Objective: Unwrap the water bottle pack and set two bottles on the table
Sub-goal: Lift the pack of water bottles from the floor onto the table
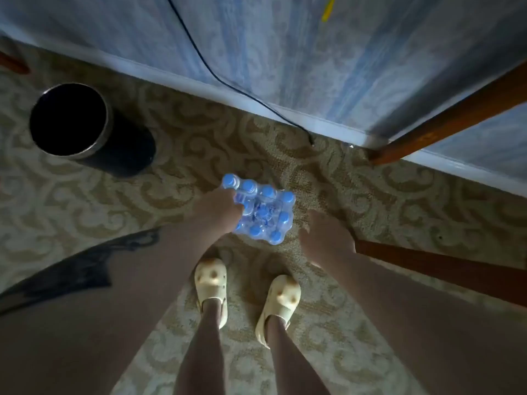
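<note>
Looking straight down, I see my bare legs and my two feet in pale cream foam clogs (211, 283) planted on the beige carpet with a swirling tan pattern (356, 201). A dark, blurred flap of cloth (77, 269) hangs at my left side, near the camera.

Both my forearms reach down past my knees. My left hand (218, 209) lies on the near left edge of the shrink-wrapped pack of clear plastic water bottles with light blue caps (262, 212), its fingers over the film and hidden from me, so I cannot tell whether it grips the wrap or only rests there. My right hand (325, 238) is just beside the pack on its right, apart from it, with the fingers bent loosely downward and nothing in them. The pack sits on the carpet just ahead of my toes, caps up, the film over it unbroken as far as I can see.

To my right, two reddish-brown wooden rails (442, 269) of some furniture run across the view, one low by my right wrist and one slanting higher up, farther off. To the left, well apart from the pack, stands a black round waste bin with a metal rim (85, 124), dark inside. Beyond everything a pale blue patterned wall (285, 52) meets the carpet at a white skirting board, and a thin black cable (216, 78) trails down the wall to the floor.
</note>
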Action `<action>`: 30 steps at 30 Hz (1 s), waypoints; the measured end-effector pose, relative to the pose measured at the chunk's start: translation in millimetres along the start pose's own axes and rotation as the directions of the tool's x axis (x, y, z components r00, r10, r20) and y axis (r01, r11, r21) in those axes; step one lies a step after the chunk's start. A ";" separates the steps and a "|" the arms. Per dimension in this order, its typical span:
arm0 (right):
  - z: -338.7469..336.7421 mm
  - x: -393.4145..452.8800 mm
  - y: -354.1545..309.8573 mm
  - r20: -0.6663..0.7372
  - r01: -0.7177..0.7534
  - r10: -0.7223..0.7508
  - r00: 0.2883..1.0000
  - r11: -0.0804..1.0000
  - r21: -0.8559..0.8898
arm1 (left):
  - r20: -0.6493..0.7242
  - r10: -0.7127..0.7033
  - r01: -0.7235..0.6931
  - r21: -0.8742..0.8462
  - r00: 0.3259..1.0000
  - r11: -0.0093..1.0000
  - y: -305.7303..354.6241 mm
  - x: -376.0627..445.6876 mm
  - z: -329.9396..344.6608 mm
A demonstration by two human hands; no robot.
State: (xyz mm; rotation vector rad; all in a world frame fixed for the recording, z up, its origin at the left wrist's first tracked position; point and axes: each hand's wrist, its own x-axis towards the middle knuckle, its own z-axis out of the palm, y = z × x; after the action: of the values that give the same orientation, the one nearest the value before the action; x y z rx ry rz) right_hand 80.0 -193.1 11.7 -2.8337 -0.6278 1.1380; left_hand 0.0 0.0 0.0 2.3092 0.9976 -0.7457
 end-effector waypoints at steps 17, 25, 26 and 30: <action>108.6 125.8 -20.4 0.350 -0.441 0.273 0.896 0.445 0.780 | 0.213 -0.138 0.213 -0.384 0.967 0.899 -101.2 143.7 59.5; 131.7 148.9 -12.7 0.492 -0.571 0.331 0.805 0.210 0.793 | 0.326 -0.144 0.291 -0.466 0.934 0.836 -106.4 159.2 81.3; 133.4 150.2 -11.0 0.490 -0.570 0.334 0.805 0.208 0.795 | 0.321 -0.135 0.279 -0.458 0.937 0.844 -108.2 161.4 83.5; 142.5 160.0 0.0 0.491 -0.569 0.328 0.807 0.209 0.795 | 0.318 -0.157 0.300 -0.469 0.935 0.831 -111.5 171.6 91.1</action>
State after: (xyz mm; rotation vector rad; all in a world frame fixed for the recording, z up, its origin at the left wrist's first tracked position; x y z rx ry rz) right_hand 89.2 -151.0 -198.1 -1.8128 0.7934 1.2589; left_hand -11.5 91.8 -204.0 1.5997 1.1912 -0.7505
